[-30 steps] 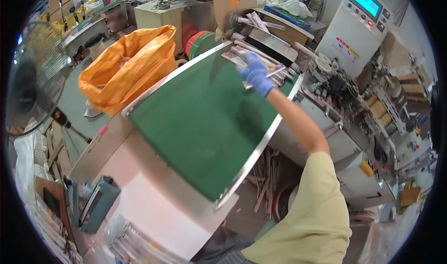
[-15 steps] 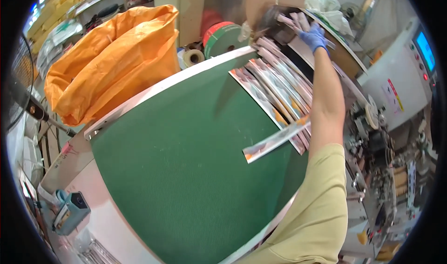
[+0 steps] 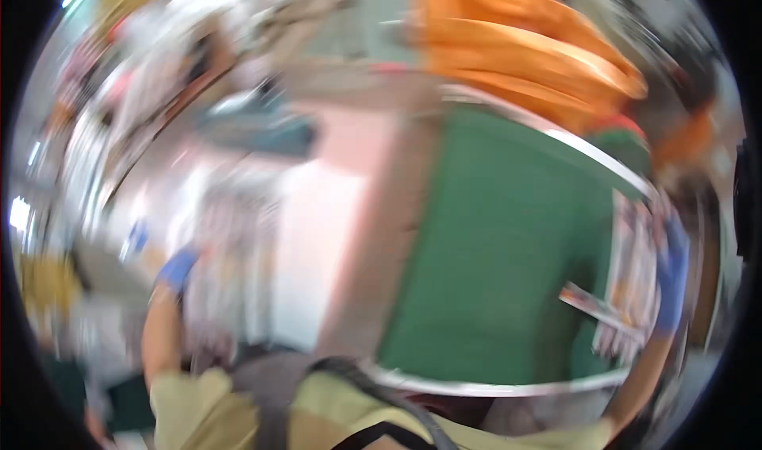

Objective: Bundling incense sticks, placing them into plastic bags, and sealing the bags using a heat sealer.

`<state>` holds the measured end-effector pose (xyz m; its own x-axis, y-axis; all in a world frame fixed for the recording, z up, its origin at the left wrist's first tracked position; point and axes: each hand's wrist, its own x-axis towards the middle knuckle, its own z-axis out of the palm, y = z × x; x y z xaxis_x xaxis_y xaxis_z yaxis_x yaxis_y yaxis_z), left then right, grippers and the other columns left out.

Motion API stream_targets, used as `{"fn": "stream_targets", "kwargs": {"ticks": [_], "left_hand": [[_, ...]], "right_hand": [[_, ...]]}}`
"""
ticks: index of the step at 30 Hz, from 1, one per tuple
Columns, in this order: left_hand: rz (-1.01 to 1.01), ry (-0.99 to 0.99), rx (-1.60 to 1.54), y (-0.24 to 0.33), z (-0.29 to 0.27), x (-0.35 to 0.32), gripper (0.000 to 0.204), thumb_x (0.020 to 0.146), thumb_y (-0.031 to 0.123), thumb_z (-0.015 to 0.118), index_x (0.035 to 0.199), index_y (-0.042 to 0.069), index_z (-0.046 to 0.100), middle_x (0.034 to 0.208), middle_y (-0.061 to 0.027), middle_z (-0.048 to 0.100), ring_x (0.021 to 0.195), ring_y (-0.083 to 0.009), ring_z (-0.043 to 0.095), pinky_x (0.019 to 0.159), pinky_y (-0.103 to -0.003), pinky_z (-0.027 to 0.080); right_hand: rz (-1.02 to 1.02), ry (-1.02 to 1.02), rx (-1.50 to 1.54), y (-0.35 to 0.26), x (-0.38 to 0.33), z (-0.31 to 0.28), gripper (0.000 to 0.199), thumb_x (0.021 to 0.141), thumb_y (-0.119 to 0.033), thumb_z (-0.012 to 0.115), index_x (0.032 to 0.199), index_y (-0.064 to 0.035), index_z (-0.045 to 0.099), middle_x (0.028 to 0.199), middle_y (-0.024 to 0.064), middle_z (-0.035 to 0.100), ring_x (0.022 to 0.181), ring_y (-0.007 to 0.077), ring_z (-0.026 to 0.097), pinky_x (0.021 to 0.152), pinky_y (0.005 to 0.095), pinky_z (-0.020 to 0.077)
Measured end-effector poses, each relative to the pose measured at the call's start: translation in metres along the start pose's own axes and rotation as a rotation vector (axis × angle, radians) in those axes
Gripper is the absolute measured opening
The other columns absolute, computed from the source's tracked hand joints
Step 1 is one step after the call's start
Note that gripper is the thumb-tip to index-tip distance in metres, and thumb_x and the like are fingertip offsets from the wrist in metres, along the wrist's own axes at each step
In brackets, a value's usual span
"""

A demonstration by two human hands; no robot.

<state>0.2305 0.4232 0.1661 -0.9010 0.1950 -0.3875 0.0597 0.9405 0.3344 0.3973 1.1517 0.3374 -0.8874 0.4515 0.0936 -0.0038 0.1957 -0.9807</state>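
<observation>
Motion smears much of the view. My left hand (image 3: 178,269), in a blue glove, is at the near left, against the left side of a stack of long slim printed packets (image 3: 230,267) on a pale table; its fingers are too blurred to read. At the far right, my right hand (image 3: 673,271), gloved in blue too, lies along the outer edge of a row of flat printed strips (image 3: 633,251) on a green conveyor belt (image 3: 492,251). Its fingers are smeared. One single strip (image 3: 599,307) lies crosswise, partly on the row.
A large orange sack (image 3: 524,41) stands beyond the belt's white rail (image 3: 587,150). A grey-teal tape dispenser (image 3: 262,128) sits on the pale table (image 3: 317,244) left of the belt. Blurred bags and goods fill the far left.
The view has swung left, bringing the packet stack and my left hand into sight. My right hand has come off the strips at the belt's far end, back beside the row.
</observation>
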Motion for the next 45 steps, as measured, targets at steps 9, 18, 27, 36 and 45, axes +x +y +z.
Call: {"fn": "stream_targets", "kwargs": {"ticks": [9, 18, 27, 36, 45], "left_hand": [[-0.240, -0.092, -0.956, 0.022, 0.008, -0.031, 0.034, 0.070, 0.029, 0.069, 0.088, 0.002, 0.065, 0.079, -0.0024, 0.061, 0.077, -0.0114, 0.053, 0.069, -0.024, 0.043], [0.319, 0.352, -1.364, -0.031, 0.014, -0.115, 0.077, 0.061, 0.034, 0.076, 0.121, 0.000, 0.043, 0.115, -0.0110, 0.048, 0.108, -0.0219, 0.042, 0.094, -0.030, 0.032], [-0.785, 1.093, 0.795, -0.239, -0.150, -0.353, 0.041, 0.080, 0.038, 0.050, 0.102, 0.005, 0.056, 0.102, -0.0221, 0.056, 0.089, -0.0265, 0.057, 0.072, -0.038, 0.045], [-0.121, 0.949, 0.815, -0.242, -0.067, -0.345, 0.008, 0.074, 0.012, 0.052, 0.078, 0.007, 0.057, 0.049, -0.0039, 0.045, 0.039, -0.0154, 0.044, 0.031, -0.029, 0.032], [-0.033, 0.718, 0.389, -0.230, -0.091, -0.343, 0.018, 0.074, 0.015, 0.055, 0.089, 0.007, 0.060, 0.056, 0.0000, 0.041, 0.042, -0.0144, 0.043, 0.031, -0.032, 0.028]], "right_hand": [[0.806, -0.984, -0.255, 0.019, -0.125, 0.426, 0.086, 0.070, -0.047, 0.067, 0.130, -0.0007, 0.028, 0.113, 0.0121, 0.047, 0.102, 0.0228, 0.049, 0.078, 0.0308, 0.0437], [0.270, -0.742, 0.416, 0.022, -0.212, 0.556, 0.069, 0.069, -0.018, 0.068, 0.126, 0.0005, 0.034, 0.115, 0.0105, 0.048, 0.102, 0.0214, 0.049, 0.089, 0.0321, 0.0414], [-0.784, -0.792, 0.533, -0.264, -0.321, 0.816, 0.072, 0.060, -0.015, 0.075, 0.120, 0.0040, 0.039, 0.107, 0.0134, 0.053, 0.094, 0.0220, 0.054, 0.081, 0.0329, 0.0455], [-1.040, -1.247, -0.032, -0.232, -0.471, 0.929, 0.098, 0.060, -0.023, 0.071, 0.134, 0.0030, 0.013, 0.106, 0.0256, 0.052, 0.094, 0.0394, 0.054, 0.080, 0.0392, 0.0447], [-1.224, -1.517, -0.644, -0.128, -0.521, 1.001, 0.078, 0.071, -0.025, 0.055, 0.130, 0.0118, 0.020, 0.099, 0.0303, 0.055, 0.087, 0.0397, 0.057, 0.078, 0.0420, 0.0445]]}}
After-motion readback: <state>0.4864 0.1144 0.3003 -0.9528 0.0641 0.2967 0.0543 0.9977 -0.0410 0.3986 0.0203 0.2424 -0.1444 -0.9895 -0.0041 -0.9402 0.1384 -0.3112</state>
